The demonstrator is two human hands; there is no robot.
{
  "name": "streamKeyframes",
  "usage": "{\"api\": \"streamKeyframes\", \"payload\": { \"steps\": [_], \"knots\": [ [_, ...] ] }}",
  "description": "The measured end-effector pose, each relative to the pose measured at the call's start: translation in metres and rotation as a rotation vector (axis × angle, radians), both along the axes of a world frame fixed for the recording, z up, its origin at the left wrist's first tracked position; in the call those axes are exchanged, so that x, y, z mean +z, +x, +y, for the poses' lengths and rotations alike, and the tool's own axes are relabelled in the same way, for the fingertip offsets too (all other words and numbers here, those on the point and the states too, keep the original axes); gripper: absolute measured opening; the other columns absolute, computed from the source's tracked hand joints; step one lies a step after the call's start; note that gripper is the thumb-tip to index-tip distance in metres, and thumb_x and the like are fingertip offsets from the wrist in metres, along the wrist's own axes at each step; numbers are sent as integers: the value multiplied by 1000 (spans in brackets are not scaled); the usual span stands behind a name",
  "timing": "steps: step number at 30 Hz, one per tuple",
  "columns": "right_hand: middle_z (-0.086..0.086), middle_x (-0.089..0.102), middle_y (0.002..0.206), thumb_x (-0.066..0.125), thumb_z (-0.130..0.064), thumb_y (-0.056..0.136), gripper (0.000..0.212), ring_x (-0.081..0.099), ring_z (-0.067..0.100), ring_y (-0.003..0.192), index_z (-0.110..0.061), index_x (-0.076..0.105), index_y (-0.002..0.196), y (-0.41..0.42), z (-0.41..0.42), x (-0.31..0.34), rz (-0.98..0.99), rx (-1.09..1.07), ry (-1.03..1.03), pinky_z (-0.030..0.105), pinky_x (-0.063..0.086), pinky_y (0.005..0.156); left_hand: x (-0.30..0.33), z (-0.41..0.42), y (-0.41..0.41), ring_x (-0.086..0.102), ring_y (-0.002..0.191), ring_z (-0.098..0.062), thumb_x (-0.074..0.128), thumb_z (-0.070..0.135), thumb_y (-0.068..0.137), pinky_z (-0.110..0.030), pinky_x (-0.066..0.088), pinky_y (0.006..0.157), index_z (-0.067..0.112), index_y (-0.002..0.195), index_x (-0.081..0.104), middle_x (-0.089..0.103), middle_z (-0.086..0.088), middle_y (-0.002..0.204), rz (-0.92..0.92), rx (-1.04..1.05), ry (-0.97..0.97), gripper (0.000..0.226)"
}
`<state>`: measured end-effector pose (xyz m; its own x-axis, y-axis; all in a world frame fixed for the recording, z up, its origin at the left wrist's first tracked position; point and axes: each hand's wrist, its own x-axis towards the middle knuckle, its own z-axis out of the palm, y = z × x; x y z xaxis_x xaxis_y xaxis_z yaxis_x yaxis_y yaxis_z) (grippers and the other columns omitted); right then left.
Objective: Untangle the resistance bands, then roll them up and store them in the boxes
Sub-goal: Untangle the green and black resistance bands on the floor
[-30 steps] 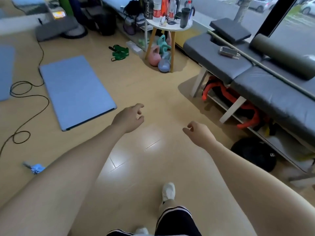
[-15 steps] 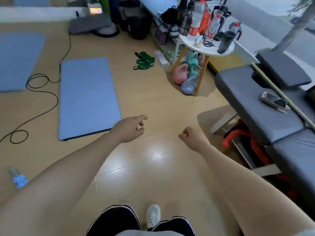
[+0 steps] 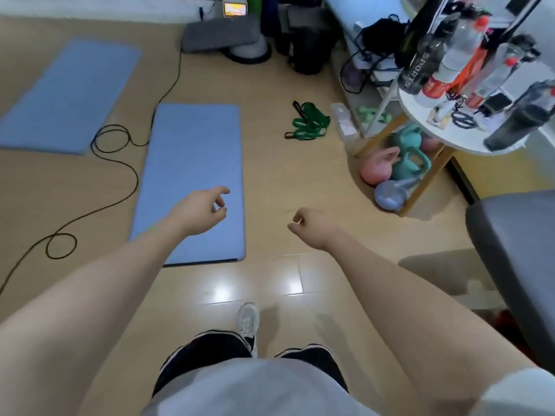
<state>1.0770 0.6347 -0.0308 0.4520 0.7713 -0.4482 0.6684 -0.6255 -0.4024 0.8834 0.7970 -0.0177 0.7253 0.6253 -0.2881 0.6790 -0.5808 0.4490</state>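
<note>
A tangled heap of green resistance bands (image 3: 309,122) lies on the wooden floor ahead, between the blue mat and the round table. A clear plastic box (image 3: 344,124) sits on the floor just right of the bands. My left hand (image 3: 200,212) hangs in the air over the near end of the mat, fingers loosely curled, holding nothing. My right hand (image 3: 312,226) is out in front over bare floor, fingers loosely curled and empty. Both hands are well short of the bands.
A blue mat (image 3: 192,178) lies left of centre, another (image 3: 69,94) further left, with a black cable (image 3: 120,163) looping between. A white round table (image 3: 450,136) with bottles stands at right over kettlebells (image 3: 390,172). A grey bench (image 3: 516,250) edges the right.
I have walked forward and turned left. The green bands and the round table are nearer, and the grey bench has slid out to the right edge. Both hands stay raised and empty.
</note>
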Motion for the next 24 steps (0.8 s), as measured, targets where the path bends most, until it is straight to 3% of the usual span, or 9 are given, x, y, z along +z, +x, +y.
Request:
{"api": "streamKeyframes", "payload": {
  "steps": [8,13,17,24],
  "knots": [
    [8,59,93,52,-29,92,36,56,30,100,-7,51,120,163,93,20,23,-270,78,28,37,74,11,113,171,57,101,-18,46,20,93,-33,48,84,19,135,42,60,4,117,-43,-160,-38,43],
    [14,61,114,52,-33,91,39,55,31,106,-7,51,120,288,147,1,-27,-387,72,32,41,82,-1,178,296,57,94,-17,47,18,91,-32,47,85,18,134,43,60,1,116,-132,-267,-67,43],
    [14,61,116,51,-33,91,36,54,30,107,-6,54,115,384,221,-9,-23,-351,25,29,38,79,-9,247,385,51,87,-12,47,18,92,-27,45,83,17,136,42,58,1,114,-128,-221,-90,43],
    [15,60,116,48,-33,94,36,55,31,107,-6,56,116,491,393,-1,58,-124,-41,33,43,86,-15,387,454,57,99,-22,48,16,93,-30,44,88,13,134,45,59,-4,116,-53,60,-131,41]
  ]
}}
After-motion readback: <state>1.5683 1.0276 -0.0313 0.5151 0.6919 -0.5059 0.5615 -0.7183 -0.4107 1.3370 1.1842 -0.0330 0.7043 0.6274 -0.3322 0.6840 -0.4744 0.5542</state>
